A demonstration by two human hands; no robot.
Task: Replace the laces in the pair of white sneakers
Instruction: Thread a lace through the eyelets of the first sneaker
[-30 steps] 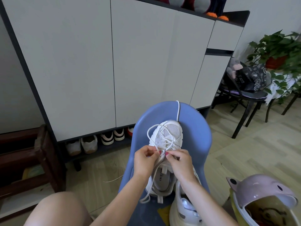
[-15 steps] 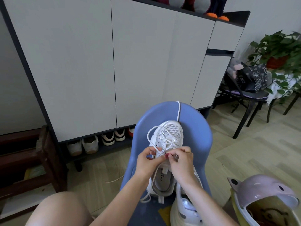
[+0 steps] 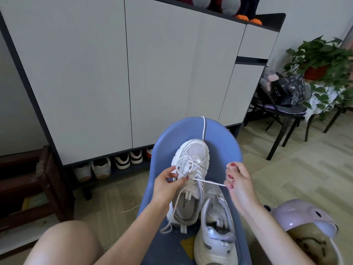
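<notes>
Lace (image 3: pixel 208 182): thin, limp cord drawn taut rightward from the sneaker (image 3: pixel 191 169) on the blue chair (image 3: pixel 225 142); right hand (image 3: pixel 237 180) apparently pinches its end, left hand (image 3: pixel 168 183) grips loops at the eyelets. Grasp near the tip.

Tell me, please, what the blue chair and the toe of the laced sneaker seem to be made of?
Blue chair: probably moulded plastic, one smooth piece with a soft sheen. Toe of the laced sneaker: apparently white woven mesh, its fine grid visible, framed by smoother glossy overlays, likely synthetic.

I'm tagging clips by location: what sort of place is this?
Probably a home entryway or living area: a tall shoe cabinet with pairs of shoes on its open bottom shelf, a potted plant, and wood-look flooring.
</notes>
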